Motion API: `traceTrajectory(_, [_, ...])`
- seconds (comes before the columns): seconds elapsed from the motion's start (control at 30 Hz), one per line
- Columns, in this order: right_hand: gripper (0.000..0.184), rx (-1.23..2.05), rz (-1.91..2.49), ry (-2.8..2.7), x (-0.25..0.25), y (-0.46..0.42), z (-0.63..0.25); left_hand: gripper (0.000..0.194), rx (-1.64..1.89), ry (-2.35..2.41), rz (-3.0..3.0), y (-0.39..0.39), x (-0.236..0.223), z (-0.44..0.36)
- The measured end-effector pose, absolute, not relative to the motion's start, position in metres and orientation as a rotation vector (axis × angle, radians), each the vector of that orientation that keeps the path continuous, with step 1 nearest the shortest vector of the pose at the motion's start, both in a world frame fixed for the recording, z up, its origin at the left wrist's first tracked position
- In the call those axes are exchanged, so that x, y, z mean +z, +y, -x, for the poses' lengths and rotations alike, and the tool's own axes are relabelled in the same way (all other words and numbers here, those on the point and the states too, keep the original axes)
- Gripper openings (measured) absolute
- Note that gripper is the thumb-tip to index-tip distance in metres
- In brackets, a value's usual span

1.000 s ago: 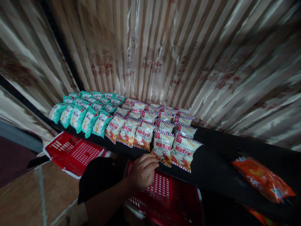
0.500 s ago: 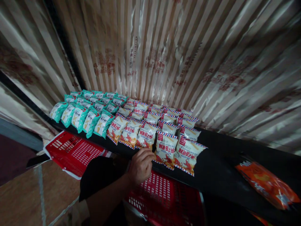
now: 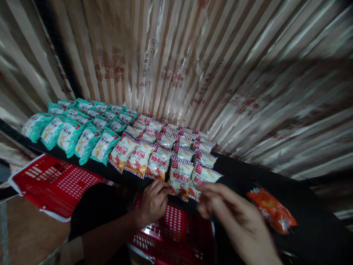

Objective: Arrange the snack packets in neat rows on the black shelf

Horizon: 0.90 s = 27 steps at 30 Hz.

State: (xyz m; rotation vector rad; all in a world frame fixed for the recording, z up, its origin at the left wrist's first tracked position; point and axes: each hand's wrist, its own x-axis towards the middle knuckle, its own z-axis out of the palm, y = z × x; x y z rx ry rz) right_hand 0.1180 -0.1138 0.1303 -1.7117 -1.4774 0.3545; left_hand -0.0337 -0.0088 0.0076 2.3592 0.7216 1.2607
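My left hand [image 3: 154,200] is at the shelf's front edge with its fingers curled together. Its fingertips are by the lower left corner of a white and orange snack bag [image 3: 180,176] with striped edges; whether they grip anything is hidden. My right hand [image 3: 230,209] is smeared by motion, its fingers bent before the lower part of the end snack bag [image 3: 204,175] in the front row. Several rows of these bags stand on the black shelf [image 3: 230,173]. To their left are rows of teal snack bags [image 3: 70,136].
An orange snack bag [image 3: 271,209] lies on the shelf at the right. Below the shelf edge are a red basket [image 3: 173,230] and another red basket [image 3: 57,184] at the left. Striped, printed sheeting [image 3: 176,55] hangs behind the shelf.
My right hand has come into view from the lower right, reaching to the end bag. The view has turned right, so the shelf appears farther left. My left hand stays curled near the same bag.
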Motion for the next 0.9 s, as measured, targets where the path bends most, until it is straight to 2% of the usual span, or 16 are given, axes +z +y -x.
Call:
traceTrajectory(0.1, [0.029,0.392,1.871,-1.572,0.113,-0.071,-0.123,0.026,1.238,0.787,-2.306,-0.004,0.005,0.036])
traceTrajectory(0.2, [0.034,0.128,2.070,-1.615,0.087,-0.054,-0.131,0.028,1.204,0.827,-2.231,0.001,-0.001,0.038])
traceTrajectory(0.37, [0.043,-0.023,2.211,-1.606,0.069,-0.055,-0.130,0.029,1.125,0.888,-2.196,0.004,-0.012,0.038])
traceTrajectory(0.57, [0.061,0.119,2.318,-1.503,0.073,-0.051,-0.118,0.028,1.126,0.883,-2.233,0.005,-0.013,0.036])
traceTrajectory(0.9, [0.072,0.196,2.269,-1.291,0.063,-0.048,-0.114,0.027,1.091,0.885,-2.214,0.006,-0.011,0.037])
